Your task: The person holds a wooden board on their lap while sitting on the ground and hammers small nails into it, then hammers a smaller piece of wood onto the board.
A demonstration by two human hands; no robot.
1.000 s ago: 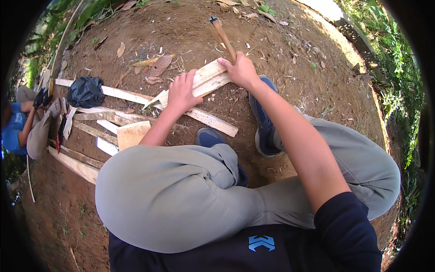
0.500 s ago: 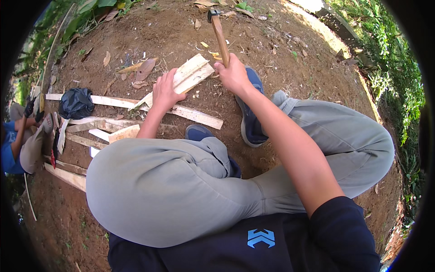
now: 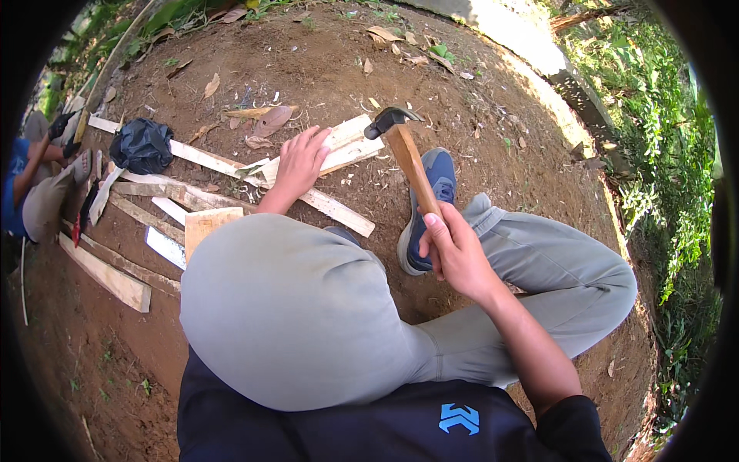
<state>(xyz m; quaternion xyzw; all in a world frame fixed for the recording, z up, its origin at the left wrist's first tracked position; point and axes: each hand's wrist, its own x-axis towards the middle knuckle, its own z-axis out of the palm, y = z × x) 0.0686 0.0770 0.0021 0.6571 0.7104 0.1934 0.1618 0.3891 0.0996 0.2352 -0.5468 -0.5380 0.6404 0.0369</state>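
My right hand (image 3: 459,250) is closed round the lower handle of a claw hammer (image 3: 413,165). The hammer is raised, its dark metal head close to the right end of a short pale piece of wood (image 3: 356,146) in this view. My left hand (image 3: 300,165) lies on that wood with its fingers stretched out over the top. Beneath the wood, a long pale wooden strip (image 3: 336,211) rests on the ground. The left hand hides part of both pieces.
Several strips and a wood block (image 3: 208,226) lie to the left, near a black plastic bag (image 3: 143,146). At the far left a person (image 3: 48,196) in blue sits among the wood. My blue shoe (image 3: 439,181) stands right of the wood. Greenery lines the right side.
The hammer has swung back toward me, its head now larger and lower, and my right hand has come nearer my body. My left hand's fingers are now stretched out more over the wood.
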